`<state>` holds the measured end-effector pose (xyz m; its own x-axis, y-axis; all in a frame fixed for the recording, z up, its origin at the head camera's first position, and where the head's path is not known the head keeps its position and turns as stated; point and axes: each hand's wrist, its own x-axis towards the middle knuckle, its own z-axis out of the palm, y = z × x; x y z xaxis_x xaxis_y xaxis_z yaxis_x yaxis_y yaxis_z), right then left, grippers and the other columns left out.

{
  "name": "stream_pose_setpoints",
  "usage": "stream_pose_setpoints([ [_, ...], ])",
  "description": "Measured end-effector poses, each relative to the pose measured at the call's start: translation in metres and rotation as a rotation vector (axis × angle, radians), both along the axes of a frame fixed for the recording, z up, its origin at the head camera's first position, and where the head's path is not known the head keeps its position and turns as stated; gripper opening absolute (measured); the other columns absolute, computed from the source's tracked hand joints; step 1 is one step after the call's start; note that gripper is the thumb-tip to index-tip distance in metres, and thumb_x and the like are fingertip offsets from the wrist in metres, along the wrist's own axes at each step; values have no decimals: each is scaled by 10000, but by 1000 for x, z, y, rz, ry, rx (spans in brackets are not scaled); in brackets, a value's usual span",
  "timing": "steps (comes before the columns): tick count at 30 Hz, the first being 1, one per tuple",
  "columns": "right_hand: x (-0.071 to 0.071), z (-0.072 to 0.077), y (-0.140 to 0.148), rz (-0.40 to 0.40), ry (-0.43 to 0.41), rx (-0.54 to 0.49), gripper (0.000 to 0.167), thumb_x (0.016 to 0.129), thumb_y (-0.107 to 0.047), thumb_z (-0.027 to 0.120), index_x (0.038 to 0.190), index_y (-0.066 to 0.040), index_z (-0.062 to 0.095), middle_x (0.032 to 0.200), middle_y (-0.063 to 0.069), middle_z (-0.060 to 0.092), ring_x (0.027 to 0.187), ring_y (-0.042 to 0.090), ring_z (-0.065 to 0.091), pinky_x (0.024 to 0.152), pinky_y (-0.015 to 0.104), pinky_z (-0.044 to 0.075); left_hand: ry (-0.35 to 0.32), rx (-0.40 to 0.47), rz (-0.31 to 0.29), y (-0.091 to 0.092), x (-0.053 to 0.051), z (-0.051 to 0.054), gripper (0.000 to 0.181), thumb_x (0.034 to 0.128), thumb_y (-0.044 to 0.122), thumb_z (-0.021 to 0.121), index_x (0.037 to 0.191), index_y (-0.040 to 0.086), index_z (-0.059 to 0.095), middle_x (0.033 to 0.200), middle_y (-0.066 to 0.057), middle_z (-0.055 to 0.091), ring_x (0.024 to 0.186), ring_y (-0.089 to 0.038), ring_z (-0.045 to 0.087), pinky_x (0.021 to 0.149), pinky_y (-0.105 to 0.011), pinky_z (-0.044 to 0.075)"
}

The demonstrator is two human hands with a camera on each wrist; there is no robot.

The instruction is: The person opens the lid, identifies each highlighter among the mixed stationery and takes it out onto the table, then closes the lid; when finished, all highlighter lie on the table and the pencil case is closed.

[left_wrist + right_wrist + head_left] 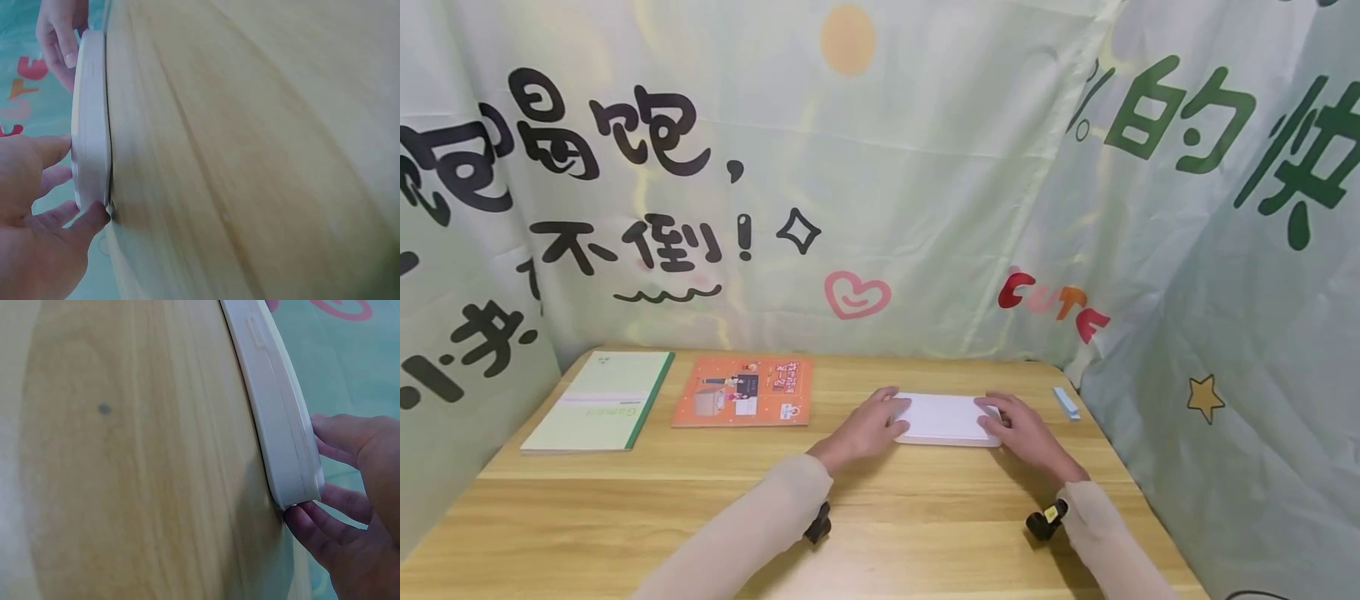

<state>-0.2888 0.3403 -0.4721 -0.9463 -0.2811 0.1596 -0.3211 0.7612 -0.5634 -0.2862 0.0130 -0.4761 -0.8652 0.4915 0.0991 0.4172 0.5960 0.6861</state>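
A flat white box [947, 418] with rounded corners lies on the wooden table, its long side facing me. My left hand [868, 427] grips its left end, thumb at the near edge and fingers round the end. At the opposite end, my right hand [1021, 429] holds the box in the same way. The left wrist view shows the side of the white box [92, 119] with fingertips at its corner. A seam and a small latch-like outline run along the side of the white box [275, 406] in the right wrist view.
An orange picture book [743, 392] lies left of the box. Beyond it is a pale green notebook [598, 402] with a green spine. A small light blue piece [1065, 403] sits near the table's right edge. Printed curtains [925, 208] hang around the table.
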Motion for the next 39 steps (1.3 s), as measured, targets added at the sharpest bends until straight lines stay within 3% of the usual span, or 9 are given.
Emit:
stream_pose_setpoints([
  [7,1,1,-4,21,12,11,416,1091,-248,691,1470,-77,679,1566,254,583,1397,460,586,1094,628,538,-31,40,9,-5,0,2,507,1134,225,599,1607,56,529,1767,-185,327,1387,-378,630,1188,-540,469],
  [14,8,3,-11,47,21,25,421,1083,-273,704,1463,-94,692,1563,254,588,1326,416,635,1033,567,582,-19,62,24,-13,9,1,494,1114,188,634,1575,27,560,1734,-223,369,1529,-424,486,1249,-559,412],
  [20,16,2,-19,85,42,16,395,1067,-261,728,1425,-94,721,1532,231,622,1244,348,672,962,433,599,-29,88,39,-24,24,0,490,1107,171,642,1564,10,566,1729,-241,362,1435,-414,574,1223,-564,441],
  [25,24,3,-29,128,56,-11,360,1048,-230,753,1379,-87,751,1504,249,635,1146,313,674,862,294,570,-30,102,49,-37,38,-3,498,1105,172,646,1568,9,560,1729,-248,357,1481,-444,523,1226,-591,430],
  [27,27,3,-33,143,50,-23,355,1046,-229,757,1375,-94,756,1497,248,639,1175,328,675,869,280,572,-27,104,51,-43,44,-5,501,1105,175,648,1569,11,559,1729,-249,357,1496,-457,505,1229,-597,424],
  [35,36,4,-45,214,-53,-71,386,1049,-254,755,1395,-82,738,1525,257,602,1322,456,642,1002,405,615,-12,105,75,-64,68,-8,496,1091,179,673,1553,23,582,1708,-239,394,1529,-476,463,1237,-630,396],
  [39,40,5,-55,246,-115,-93,402,1055,-255,746,1419,-88,722,1553,248,582,1356,451,618,1037,440,601,-9,108,94,-77,81,-9,496,1084,184,683,1546,30,593,1702,-233,406,1531,-484,457,1234,-650,386],
])
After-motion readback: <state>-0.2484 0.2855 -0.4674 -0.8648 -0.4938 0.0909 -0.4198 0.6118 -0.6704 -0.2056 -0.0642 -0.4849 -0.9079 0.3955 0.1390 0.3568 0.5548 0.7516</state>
